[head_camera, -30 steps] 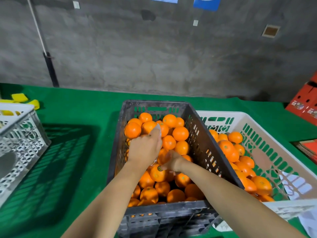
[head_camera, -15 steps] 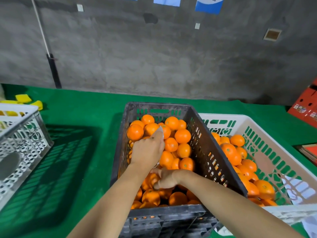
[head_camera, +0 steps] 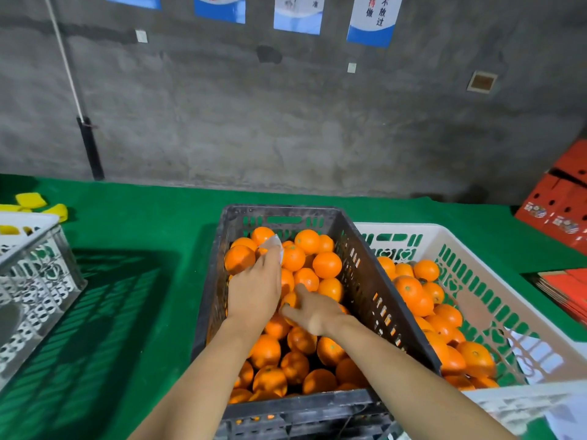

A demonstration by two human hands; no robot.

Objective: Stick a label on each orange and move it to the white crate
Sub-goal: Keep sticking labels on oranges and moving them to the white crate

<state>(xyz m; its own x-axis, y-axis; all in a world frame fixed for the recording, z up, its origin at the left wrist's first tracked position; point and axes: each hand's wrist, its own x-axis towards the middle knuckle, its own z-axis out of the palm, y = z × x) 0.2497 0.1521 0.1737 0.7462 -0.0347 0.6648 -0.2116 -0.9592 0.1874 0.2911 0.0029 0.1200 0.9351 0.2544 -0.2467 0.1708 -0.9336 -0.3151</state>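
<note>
From the head view, your left hand [head_camera: 254, 293] sits in the middle of the frame over the black crate [head_camera: 365, 249]. Its fingers are closed round a white label sheet [head_camera: 273, 244], whose end pokes out past your fingertips toward the far end of the crate.

Your right hand [head_camera: 313, 312] lies just right of the left, almost touching it, low over the heap of fruit. Its thumb and forefinger curve round one orange [head_camera: 289, 300], of which only a sliver shows between them. The hand is a little blurred, so you cannot read the grip more finely than that.

The black crate stands at centre frame on the green cloth [head_camera: 143, 233], piled with loose oranges [head_camera: 327, 265]. The white crate [head_camera: 476, 249] stands against its right side, rims touching, and holds its own layer of fruit [head_camera: 413, 293] along the side nearest the black crate. A white paper [head_camera: 533, 354] lies against its right wall.

A second pale crate [head_camera: 31, 265] is at the left edge, with yellow pieces [head_camera: 31, 200] behind it. Red cartons [head_camera: 565, 201] stand at the right edge.
</note>
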